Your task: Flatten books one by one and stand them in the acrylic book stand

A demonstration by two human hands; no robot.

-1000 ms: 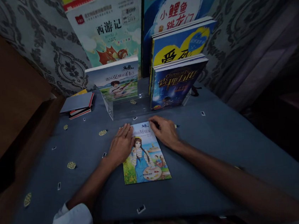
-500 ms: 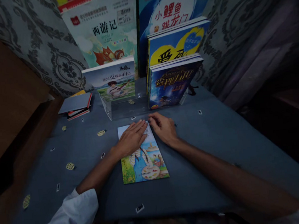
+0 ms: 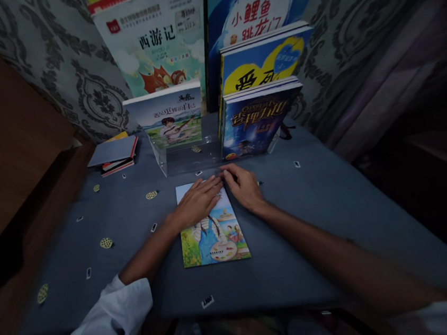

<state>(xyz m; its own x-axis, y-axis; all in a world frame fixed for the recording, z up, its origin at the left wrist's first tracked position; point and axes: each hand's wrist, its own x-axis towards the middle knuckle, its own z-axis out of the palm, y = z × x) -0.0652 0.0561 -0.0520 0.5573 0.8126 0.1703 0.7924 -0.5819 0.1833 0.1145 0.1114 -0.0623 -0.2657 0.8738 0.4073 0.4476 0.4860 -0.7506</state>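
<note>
One broad blue-grey, cloth-covered table forms the base. Toward its back, a clear acrylic stand holds colourful paper-covered books upright, apparently to present their covers forward. Before it lies a thin, glossy paperback with a blue-overalls illustration, flat and closed. Left hand lies palm-down, unclenched, over its upper part, presumably steadying it. Right hand curls at its upper right corner; whether thumb and fingers pinch cannot be told.
</note>
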